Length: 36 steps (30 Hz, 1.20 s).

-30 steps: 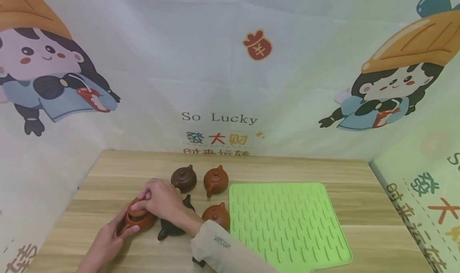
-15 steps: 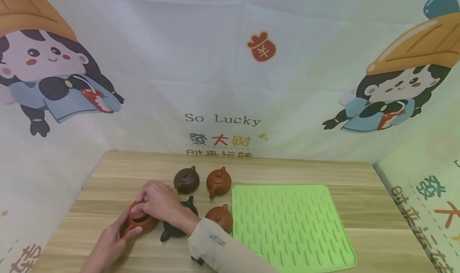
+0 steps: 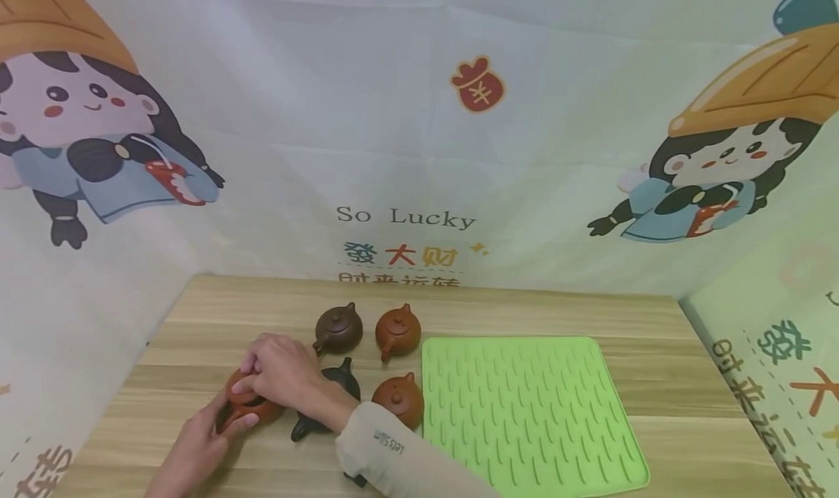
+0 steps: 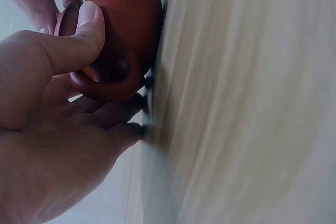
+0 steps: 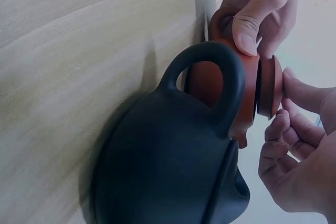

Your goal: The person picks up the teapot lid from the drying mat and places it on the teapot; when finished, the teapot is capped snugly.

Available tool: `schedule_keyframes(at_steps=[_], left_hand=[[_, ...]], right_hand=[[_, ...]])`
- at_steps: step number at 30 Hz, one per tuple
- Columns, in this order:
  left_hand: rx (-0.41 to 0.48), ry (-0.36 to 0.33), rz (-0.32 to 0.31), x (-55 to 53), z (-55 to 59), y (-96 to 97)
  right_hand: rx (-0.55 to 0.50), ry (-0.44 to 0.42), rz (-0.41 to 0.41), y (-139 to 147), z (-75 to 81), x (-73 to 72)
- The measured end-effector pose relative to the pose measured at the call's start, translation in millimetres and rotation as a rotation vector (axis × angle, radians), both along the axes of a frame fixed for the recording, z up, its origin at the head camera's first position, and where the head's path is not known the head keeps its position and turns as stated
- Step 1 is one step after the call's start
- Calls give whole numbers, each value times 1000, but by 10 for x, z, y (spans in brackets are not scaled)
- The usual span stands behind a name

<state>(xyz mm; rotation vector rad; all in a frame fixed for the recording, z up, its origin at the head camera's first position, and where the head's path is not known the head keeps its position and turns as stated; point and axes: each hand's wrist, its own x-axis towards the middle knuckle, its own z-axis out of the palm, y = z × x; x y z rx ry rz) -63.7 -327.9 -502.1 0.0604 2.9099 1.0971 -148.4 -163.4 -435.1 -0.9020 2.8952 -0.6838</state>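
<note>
At the left of the table, my left hand (image 3: pixel 197 443) grips an orange-red clay teapot (image 3: pixel 267 412) near its handle, thumb over the rim. The left wrist view shows the teapot's round side (image 4: pixel 131 17) close against the wood. My right hand (image 3: pixel 282 370) pinches the matching lid (image 5: pixel 271 87) by its top, thumb on one side and fingers on the other. A dark gap shows between lid and opening, so the lid sits off the rim. A black teapot (image 5: pixel 163 166) stands right beside, partly hidden under my right wrist in the head view.
A dark brown teapot (image 3: pixel 339 328) and two orange-red teapots, one at the back (image 3: pixel 398 329) and one nearer (image 3: pixel 400 398), stand close by. A black object (image 3: pixel 354 478) peeks from under my right sleeve. The green ridged mat (image 3: pixel 531 410) lies to the right.
My right hand has shifted slightly left and toward me with the lid, and the visible opening has changed shape. My left hand keeps its grip on the teapot; the head view has shifted a little.
</note>
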Motion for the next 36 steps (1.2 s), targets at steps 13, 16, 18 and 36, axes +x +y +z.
schedule_keyframes(at_steps=[13, 16, 18, 36], left_hand=[[-30, 95, 32, -47, -329, -125], [-21, 102, 30, -64, -354, -151], [-16, 103, 31, -75, -351, -158], [-20, -85, 5, -99, -169, -130]], right_hand=[[18, 14, 4, 87, -24, -4], [32, 17, 12, 109, 1, -3], [40, 25, 16, 114, 16, -6], [-70, -43, 30, 229, -154, 104]])
